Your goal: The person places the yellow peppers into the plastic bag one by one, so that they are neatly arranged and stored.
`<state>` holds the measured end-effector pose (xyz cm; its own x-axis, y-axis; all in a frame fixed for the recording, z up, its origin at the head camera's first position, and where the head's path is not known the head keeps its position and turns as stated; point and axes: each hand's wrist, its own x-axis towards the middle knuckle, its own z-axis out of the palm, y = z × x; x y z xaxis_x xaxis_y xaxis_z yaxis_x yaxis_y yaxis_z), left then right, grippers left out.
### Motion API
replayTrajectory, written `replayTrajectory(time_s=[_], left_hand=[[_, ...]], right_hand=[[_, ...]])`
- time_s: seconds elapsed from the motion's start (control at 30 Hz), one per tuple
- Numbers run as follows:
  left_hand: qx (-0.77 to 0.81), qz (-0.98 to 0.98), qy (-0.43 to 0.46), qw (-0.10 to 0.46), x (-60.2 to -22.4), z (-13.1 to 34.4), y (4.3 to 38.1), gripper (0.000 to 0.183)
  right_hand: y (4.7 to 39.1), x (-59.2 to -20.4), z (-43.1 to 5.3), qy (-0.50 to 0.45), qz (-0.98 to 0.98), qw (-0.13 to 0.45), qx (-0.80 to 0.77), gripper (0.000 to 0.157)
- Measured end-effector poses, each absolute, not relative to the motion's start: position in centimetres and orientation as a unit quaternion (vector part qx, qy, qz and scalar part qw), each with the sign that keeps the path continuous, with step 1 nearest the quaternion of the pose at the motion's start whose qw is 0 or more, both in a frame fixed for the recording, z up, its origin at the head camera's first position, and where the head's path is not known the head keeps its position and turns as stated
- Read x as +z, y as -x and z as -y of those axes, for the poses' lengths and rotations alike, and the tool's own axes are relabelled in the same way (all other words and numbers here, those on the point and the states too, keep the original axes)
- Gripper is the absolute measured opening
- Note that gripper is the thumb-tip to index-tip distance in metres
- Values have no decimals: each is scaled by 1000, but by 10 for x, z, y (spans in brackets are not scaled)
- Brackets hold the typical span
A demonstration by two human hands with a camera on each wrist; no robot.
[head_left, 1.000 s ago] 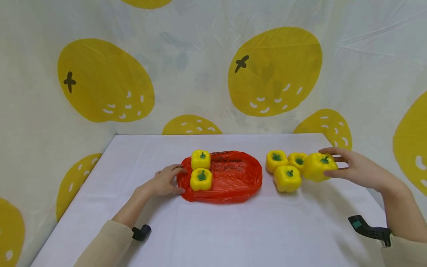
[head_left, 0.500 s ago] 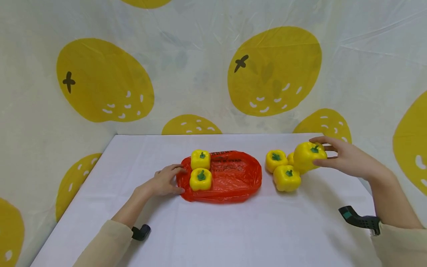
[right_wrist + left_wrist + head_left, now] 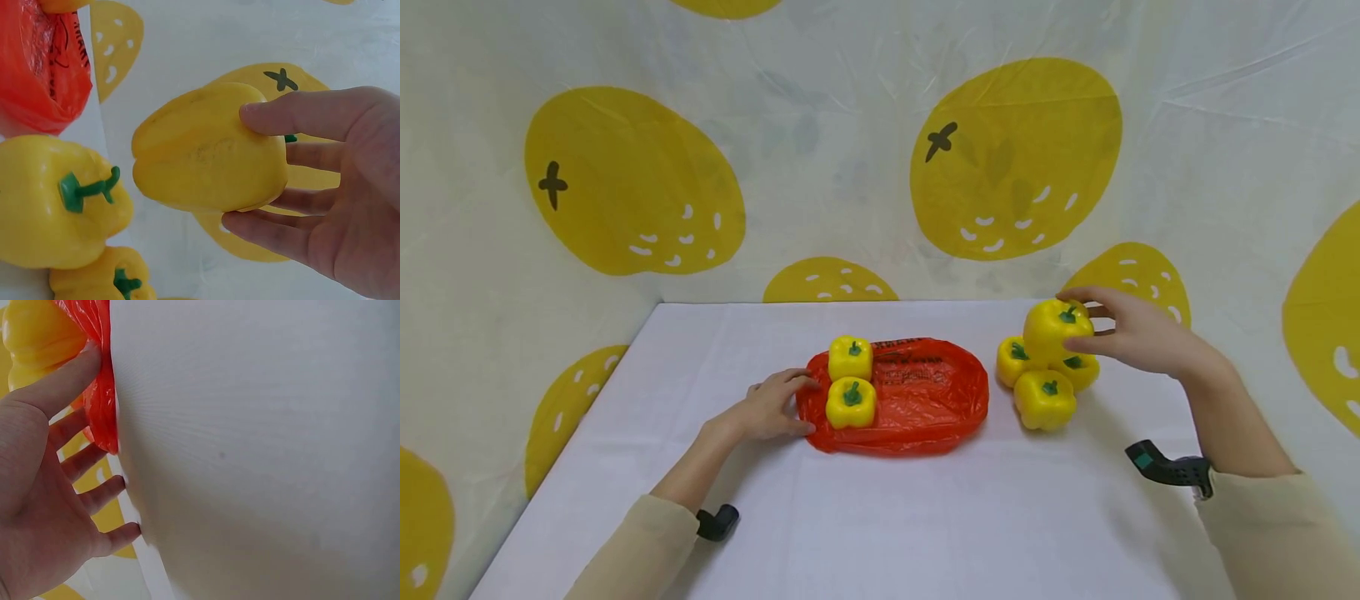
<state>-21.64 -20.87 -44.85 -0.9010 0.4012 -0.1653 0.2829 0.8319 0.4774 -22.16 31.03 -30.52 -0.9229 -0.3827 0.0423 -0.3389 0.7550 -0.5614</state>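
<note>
My right hand (image 3: 1131, 332) pinches a yellow bell pepper (image 3: 206, 150) between thumb and fingers, raised above three other yellow peppers on the table. Of those, the front pepper (image 3: 1045, 402) stands nearest to me, and the back left pepper (image 3: 1012, 367) is partly covered by the held one. A red plastic bag (image 3: 932, 400) lies spread out in the middle, with two yellow peppers, a rear one (image 3: 850, 357) and a front one (image 3: 851, 408), along its left side. My left hand (image 3: 772, 406) rests at the bag's left edge, thumb and fingertips touching the red plastic.
A white cloth covers the table (image 3: 880, 517). Behind it hangs a pale curtain (image 3: 827, 150) printed with large yellow fruit. Black cameras sit at both wrists, the right one (image 3: 1168, 467) over the table's right side.
My right hand has carried the held pepper left and upward, from the right of the group to above it. The left hand, the bag and the peppers on it have stayed put.
</note>
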Motion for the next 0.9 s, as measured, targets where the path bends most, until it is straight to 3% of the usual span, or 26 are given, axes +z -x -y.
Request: replayTrajectory(time_s=[0.9], left_hand=[[229, -948, -182, 128, -446, 208, 217, 66]], right_hand=[[246, -322, -240, 223, -911, 64, -340, 64]])
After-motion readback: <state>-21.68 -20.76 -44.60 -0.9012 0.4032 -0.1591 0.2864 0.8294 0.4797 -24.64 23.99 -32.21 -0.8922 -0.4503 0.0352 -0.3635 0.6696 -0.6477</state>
